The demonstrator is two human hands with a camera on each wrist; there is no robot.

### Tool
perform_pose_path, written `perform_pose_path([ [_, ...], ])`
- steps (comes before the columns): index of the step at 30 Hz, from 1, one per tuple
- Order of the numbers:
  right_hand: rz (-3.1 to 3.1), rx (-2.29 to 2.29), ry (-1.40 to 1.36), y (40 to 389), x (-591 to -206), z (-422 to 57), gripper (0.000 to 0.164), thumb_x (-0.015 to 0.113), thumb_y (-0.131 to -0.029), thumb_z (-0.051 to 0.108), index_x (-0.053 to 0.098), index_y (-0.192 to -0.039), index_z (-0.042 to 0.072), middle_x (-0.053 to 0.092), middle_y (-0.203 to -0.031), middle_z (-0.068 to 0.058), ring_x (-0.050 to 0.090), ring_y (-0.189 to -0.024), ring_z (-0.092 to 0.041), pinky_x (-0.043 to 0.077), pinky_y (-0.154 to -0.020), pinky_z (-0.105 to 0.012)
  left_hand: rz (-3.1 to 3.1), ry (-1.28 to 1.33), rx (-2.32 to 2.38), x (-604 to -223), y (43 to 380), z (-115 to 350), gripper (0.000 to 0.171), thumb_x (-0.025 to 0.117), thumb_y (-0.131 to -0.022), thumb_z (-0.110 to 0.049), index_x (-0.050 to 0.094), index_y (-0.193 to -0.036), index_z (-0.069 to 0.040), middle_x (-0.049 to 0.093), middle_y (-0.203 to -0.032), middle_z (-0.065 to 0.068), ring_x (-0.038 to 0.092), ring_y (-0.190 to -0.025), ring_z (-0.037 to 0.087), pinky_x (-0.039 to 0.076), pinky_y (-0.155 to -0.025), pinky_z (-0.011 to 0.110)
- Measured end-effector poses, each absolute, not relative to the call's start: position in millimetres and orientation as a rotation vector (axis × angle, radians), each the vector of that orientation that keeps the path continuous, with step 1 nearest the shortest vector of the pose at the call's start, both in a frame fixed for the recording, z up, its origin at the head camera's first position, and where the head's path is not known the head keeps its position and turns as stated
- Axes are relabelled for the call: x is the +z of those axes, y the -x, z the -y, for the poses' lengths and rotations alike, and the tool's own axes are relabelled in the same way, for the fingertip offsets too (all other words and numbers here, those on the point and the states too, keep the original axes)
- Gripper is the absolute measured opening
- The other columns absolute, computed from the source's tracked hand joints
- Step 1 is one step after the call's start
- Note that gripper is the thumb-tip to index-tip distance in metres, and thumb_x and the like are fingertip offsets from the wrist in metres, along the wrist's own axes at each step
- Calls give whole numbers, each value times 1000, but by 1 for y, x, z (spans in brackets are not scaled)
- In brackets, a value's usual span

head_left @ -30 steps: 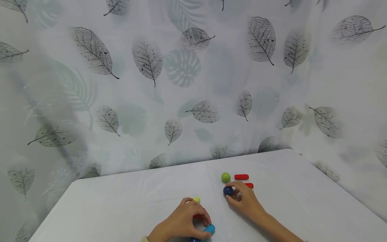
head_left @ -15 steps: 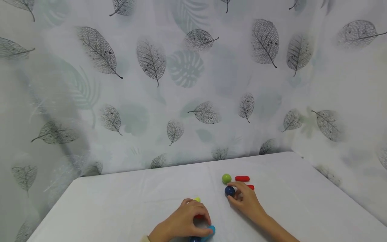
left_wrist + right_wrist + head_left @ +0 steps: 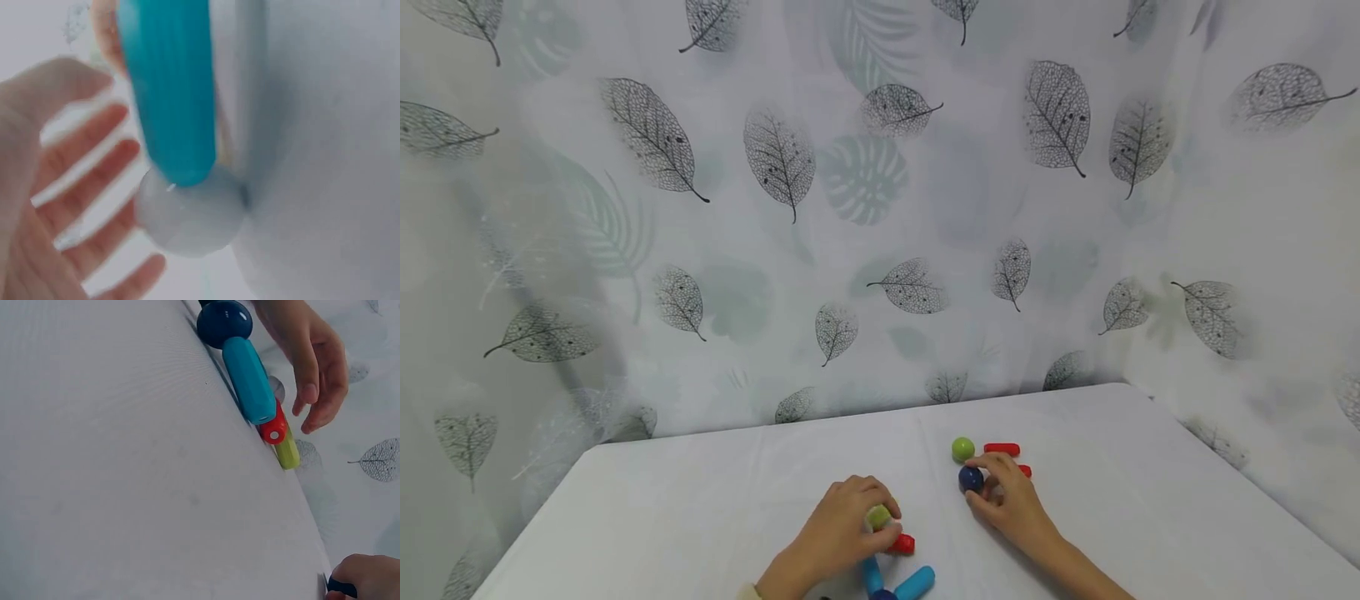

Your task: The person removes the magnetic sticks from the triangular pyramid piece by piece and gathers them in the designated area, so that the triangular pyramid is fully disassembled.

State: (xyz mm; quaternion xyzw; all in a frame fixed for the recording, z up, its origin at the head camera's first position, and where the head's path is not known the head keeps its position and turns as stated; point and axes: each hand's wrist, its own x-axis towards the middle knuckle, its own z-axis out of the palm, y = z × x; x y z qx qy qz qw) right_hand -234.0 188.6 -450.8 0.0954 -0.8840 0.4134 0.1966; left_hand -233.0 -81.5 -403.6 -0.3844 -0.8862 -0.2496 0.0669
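In the head view my right hand (image 3: 1015, 506) pinches a dark blue ball (image 3: 971, 479) between thumb and fingers on the table. My left hand (image 3: 838, 529) is bent over a yellow-green stick (image 3: 878, 517) and a red stick (image 3: 902, 544). In the right wrist view this left hand (image 3: 319, 369) hovers above the row with nothing between its fingers. A light blue stick (image 3: 916, 582) and another blue stick (image 3: 872, 575) meet at a dark blue ball (image 3: 883, 595). Spread left fingers also show in the left wrist view, beside a blue stick (image 3: 172, 94) and a grey ball (image 3: 190, 212).
A green ball (image 3: 963, 450) lies just beyond the right hand, with a red stick (image 3: 1002, 449) beside it. Another red stick (image 3: 1025, 471) is partly hidden behind that hand. A leaf-patterned curtain (image 3: 865, 250) hangs behind the white table (image 3: 700, 500).
My left hand has moved away from the light blue stick, up and to the left, uncovering the red stick and the joined blue sticks. My right hand keeps holding the dark blue ball.
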Motion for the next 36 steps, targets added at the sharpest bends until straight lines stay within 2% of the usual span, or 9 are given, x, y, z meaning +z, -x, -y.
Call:
perform_pose_path([
  [4, 2472, 1179, -277, 231, -450, -190, 40, 78, -75, -4, 66, -112, 6, 55, -111, -11, 51, -70, -4, 47, -58, -19, 2833, 956, -713, -400, 233, 89, 31, 71, -84, -40, 67, -105, -19, 62, -95, -7, 55, -86, 11, 46, -73, 33],
  [8, 2475, 1175, -289, 230, -448, -191, 42, 78, -76, -4, 65, -114, 6, 54, -110, -10, 52, -71, -5, 48, -59, -19, 3022, 819, -735, -400, 233, 95, 50, 73, -78, -49, 60, -112, -16, 56, -84, -5, 50, -71, 11, 42, -61, 30],
  [11, 2476, 1169, -297, 229, -447, -191, 42, 78, -76, -3, 65, -114, 7, 54, -110, -10, 52, -71, -4, 48, -58, -19, 3080, 770, -803, -400, 232, 97, 47, 75, -76, -48, 59, -104, -15, 52, -76, -6, 47, -64, 11, 40, -56, 29],
  [16, 2466, 1154, -310, 228, -445, -192, 41, 78, -77, -2, 65, -114, 8, 54, -109, -10, 52, -69, -3, 47, -57, -19, 3063, 799, -931, -400, 233, 97, 33, 75, -76, -40, 61, -89, -15, 52, -73, -5, 46, -62, 11, 38, -54, 27],
  [24, 2430, 1107, -422, 225, -445, -191, 36, 76, -79, -2, 65, -112, 6, 54, -107, -7, 51, -67, -1, 50, -58, -19, 2997, 912, -1173, -404, 238, 97, 30, 75, -78, -25, 63, -100, -9, 58, -87, 1, 52, -74, 13, 46, -62, 25],
  [29, 2359, 1093, -567, 223, -443, -189, 35, 75, -79, -4, 64, -110, 5, 54, -105, -8, 51, -68, -2, 50, -57, -19, 2917, 984, -1281, -406, 238, 95, 39, 74, -80, -19, 60, -113, -5, 61, -96, 4, 56, -74, 10, 48, -66, 23],
  [36, 2330, 1096, -700, 222, -444, -187, 34, 74, -78, -5, 64, -108, 5, 57, -105, -7, 52, -69, 0, 51, -56, -19, 2858, 1041, -1303, -409, 237, 90, 51, 80, -79, -25, 57, -121, -7, 59, -105, 2, 58, -81, 10, 49, -73, 24],
])
